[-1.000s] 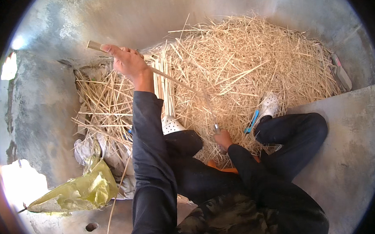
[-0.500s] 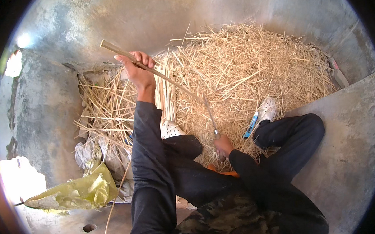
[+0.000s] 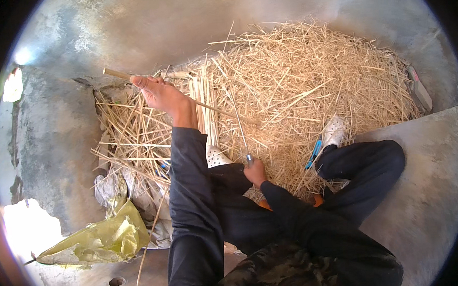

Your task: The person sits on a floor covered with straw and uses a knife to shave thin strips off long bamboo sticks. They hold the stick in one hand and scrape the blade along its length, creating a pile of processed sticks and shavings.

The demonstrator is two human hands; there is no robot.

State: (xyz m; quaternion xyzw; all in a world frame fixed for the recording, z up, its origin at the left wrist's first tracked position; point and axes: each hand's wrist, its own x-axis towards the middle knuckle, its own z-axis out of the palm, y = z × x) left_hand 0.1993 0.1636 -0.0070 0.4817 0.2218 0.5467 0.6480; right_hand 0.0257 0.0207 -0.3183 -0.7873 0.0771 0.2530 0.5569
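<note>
My left hand (image 3: 164,99), raised at the upper left, grips a long thin bamboo strip (image 3: 214,109). One end of the strip sticks out past my thumb, while the other slants down to the right. Lower down, my right hand (image 3: 255,172) is closed round the handle of a knife (image 3: 240,127). Its long narrow blade points up and slightly left, and the strip's lower end meets or passes close by it; whether they touch I cannot tell. Most of the knife's handle is hidden in my fist.
A heap of pale shavings (image 3: 308,83) spreads in front of me. Beside it lie a row of straight strips (image 3: 202,90) and a loose pile of strips (image 3: 131,127). A blue-handled tool (image 3: 314,154) lies by my right shoe (image 3: 334,131). A yellow sack (image 3: 97,238) is at lower left.
My left hand has moved left and down with the bamboo strip, turning so its back shows more. My right hand and the knife have shifted up and left.
</note>
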